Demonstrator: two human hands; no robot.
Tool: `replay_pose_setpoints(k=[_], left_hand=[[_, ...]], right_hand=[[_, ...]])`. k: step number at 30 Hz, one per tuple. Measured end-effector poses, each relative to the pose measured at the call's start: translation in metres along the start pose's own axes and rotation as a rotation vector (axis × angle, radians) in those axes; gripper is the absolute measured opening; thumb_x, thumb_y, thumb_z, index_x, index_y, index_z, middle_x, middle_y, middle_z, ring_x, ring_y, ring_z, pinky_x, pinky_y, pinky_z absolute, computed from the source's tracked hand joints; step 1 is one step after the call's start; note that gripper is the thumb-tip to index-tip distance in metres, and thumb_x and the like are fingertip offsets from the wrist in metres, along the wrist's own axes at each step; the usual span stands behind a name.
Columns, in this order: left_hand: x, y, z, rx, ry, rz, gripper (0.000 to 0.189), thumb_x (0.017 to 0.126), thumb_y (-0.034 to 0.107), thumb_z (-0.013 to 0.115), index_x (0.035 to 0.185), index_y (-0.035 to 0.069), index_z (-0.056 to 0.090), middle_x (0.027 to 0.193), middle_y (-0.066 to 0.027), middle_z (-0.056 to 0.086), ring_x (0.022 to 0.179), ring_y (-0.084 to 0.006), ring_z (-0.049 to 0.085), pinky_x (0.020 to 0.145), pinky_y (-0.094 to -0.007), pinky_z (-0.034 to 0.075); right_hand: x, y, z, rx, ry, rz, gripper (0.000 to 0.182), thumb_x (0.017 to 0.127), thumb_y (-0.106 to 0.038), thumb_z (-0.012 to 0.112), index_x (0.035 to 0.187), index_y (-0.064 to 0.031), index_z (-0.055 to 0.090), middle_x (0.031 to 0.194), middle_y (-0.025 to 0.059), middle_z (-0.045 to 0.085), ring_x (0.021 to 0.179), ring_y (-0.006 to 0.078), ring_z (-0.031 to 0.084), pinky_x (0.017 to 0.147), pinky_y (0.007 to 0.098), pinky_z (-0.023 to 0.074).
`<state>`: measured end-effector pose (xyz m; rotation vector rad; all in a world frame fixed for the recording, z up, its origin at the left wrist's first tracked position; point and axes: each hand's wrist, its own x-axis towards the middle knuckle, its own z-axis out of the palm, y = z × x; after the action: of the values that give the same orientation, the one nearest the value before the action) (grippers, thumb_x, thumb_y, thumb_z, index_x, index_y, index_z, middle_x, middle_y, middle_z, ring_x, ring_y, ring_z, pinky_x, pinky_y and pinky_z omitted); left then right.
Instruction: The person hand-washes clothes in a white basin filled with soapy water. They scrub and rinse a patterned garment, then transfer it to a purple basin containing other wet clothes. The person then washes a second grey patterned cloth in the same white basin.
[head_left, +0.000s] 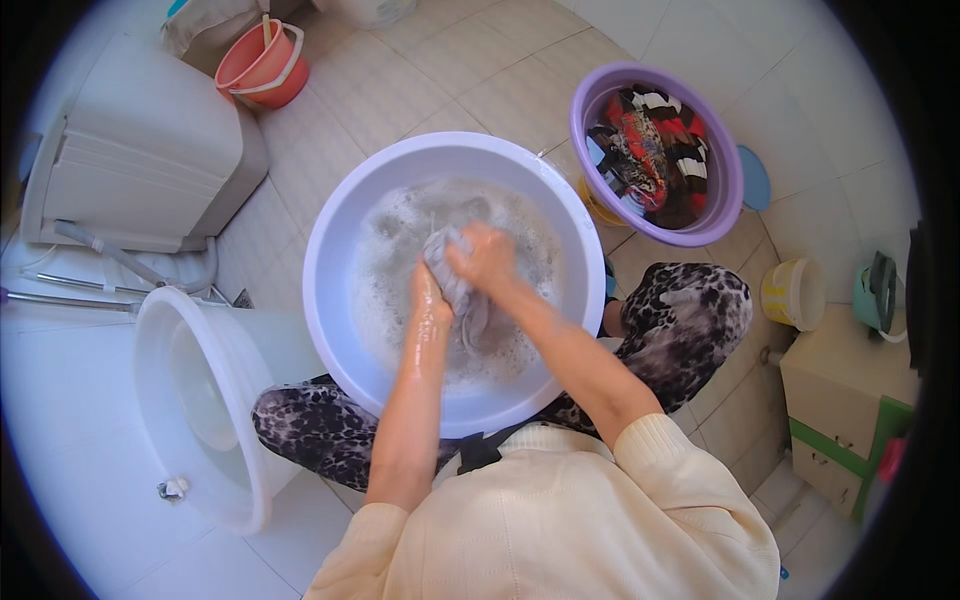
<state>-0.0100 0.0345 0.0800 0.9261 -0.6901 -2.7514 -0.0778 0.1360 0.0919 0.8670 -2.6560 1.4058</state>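
A wet grey cloth (468, 300) is bunched between my hands over a large pale-lavender plastic basin (330, 247). Foamy, cloudy water (390, 315) fills its lower part. My left hand (430, 289) supports the cloth from the left side, its forearm wet. On the upper part of the fabric, my right hand (484, 255) is closed with the fingers curled into it. The cloth's lower end trails into the suds, and what lies beneath the foam is hidden. My knees in patterned trousers (686, 330) flank the basin.
A purple tub (581, 142) at upper right holds dark, red and white clothes in water. A tall white tub (262, 495) stands at left, below a washing machine (150, 165) and hose (112, 244). Further off are a red bucket (274, 86), a small pail (799, 292) and a cabinet (832, 382).
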Motion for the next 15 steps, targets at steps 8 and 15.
replay_pose_setpoints(k=[8, 15], left_hand=[[0.027, -0.001, -0.062, 1.852, 0.603, 0.812, 0.058, 0.078, 0.009, 0.06, 0.131, 0.007, 0.037, 0.12, -0.0187, 0.045, 0.109, -0.03, 0.049, 0.092, -0.0398, 0.04], [0.007, 0.012, -0.046, 0.909, 0.515, 0.359, 0.058, 0.078, 0.009, 0.057, 0.132, 0.018, 0.037, 0.124, -0.0141, 0.044, 0.11, -0.0313, 0.046, 0.091, -0.0416, 0.041]], right_hand=[[-0.006, 0.048, -0.01, -0.433, -0.413, -0.004, 0.093, 0.062, -0.058, 0.068, 0.137, -0.0167, 0.033, 0.105, 0.0072, 0.057, 0.105, 0.0303, 0.053, 0.092, 0.0446, 0.0389], [0.002, 0.041, -0.004, -0.328, -0.17, 0.434, 0.039, 0.07, -0.023, 0.063, 0.108, -0.0129, 0.059, 0.11, 0.0165, 0.055, 0.089, 0.0336, 0.059, 0.078, 0.0424, 0.0473]])
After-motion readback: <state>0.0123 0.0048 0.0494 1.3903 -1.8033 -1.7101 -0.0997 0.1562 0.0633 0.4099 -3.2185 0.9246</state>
